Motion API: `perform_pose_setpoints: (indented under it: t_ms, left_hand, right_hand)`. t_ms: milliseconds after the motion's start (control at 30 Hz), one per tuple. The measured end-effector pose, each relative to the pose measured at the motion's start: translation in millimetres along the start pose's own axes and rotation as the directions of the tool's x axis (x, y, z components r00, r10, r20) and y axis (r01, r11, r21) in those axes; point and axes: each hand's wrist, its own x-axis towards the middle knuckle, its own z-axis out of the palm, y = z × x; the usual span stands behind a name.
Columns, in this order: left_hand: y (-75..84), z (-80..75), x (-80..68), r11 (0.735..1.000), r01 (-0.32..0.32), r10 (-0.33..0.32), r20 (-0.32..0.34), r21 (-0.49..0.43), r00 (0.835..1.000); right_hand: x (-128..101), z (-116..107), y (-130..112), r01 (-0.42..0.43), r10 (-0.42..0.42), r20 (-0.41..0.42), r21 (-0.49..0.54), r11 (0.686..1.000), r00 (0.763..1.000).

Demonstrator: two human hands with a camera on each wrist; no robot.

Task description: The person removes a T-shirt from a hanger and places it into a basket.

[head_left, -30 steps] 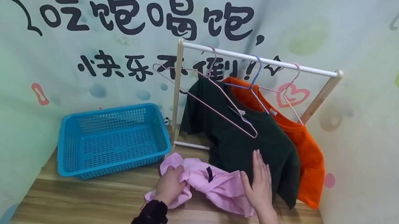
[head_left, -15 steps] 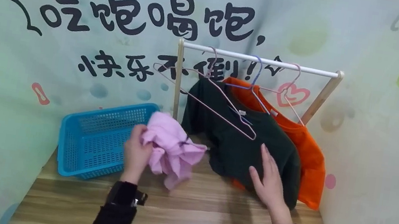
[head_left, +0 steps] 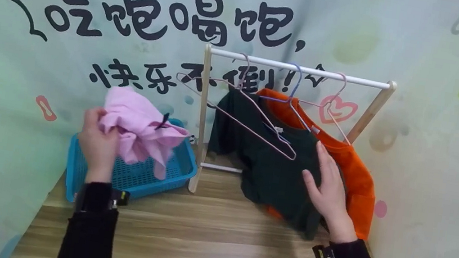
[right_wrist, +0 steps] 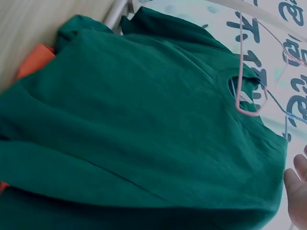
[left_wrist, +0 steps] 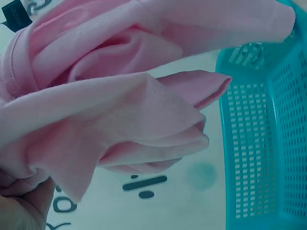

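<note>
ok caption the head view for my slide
Left hand holds the pink garment near the basket; right hand beside the green shirt on the rack.

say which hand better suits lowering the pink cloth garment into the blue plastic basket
Likely the left hand, gripping the garment near the basket; the right hand is by the green cloth shirt.

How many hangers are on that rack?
3: a bare pink hanger leftmost, a blue hanger in the dark green shirt, and a second pink hanger in the orange shirt. The last two are partly hidden.
</note>
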Motion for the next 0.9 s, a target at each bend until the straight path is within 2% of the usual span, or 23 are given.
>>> perform_pose_setpoints:
  t_ms: [133,233,300,400,433,500,700,900]
  left_hand:
    - [-9.9,-9.0,12.9,0.997,0.074,-0.076,0.034,0.032,0.997]
    - [-24.6,-8.5,17.2,0.992,0.11,-0.116,0.101,0.065,0.988]
    - [-37.1,-6.9,17.3,0.986,0.134,-0.152,0.191,0.103,0.97]
    - [-56.1,-4.0,12.7,0.974,0.143,-0.197,0.349,0.175,0.916]
    - [-61.2,-2.7,10.1,0.971,0.134,-0.204,0.394,0.198,0.896]
    - [-69.8,0.8,4.1,0.968,0.095,-0.194,0.453,0.232,0.87]
    - [-82.6,15.1,-18.7,0.957,-0.053,-0.112,0.533,0.285,0.839]
    - [-81.4,29.8,-40.5,0.935,-0.183,-0.036,0.595,0.304,0.803]
  right_hand:
    - [6.9,-4.4,1.7,0.043,-0.043,-0.016,-0.035,0.998,0.999]
    - [12.2,-5.9,3.9,0.061,-0.062,-0.029,-0.052,0.997,0.998]
    - [15.8,-6.6,5.0,0.055,-0.057,-0.034,-0.062,0.997,0.998]
    - [21.1,-7.3,6.1,0.029,-0.031,-0.036,-0.069,0.997,0.999]
    - [23.0,-7.6,6.2,0.015,-0.018,-0.036,-0.067,0.998,0.999]
    - [27.2,-8.0,6.4,-0.015,0.013,-0.032,-0.061,0.998,0.999]
    - [43.9,-6.3,4.8,-0.104,0.106,0.035,-0.057,0.993,0.994]
    - [64.5,-2.3,-2.0,-0.164,0.169,0.072,-0.07,0.984,0.983]
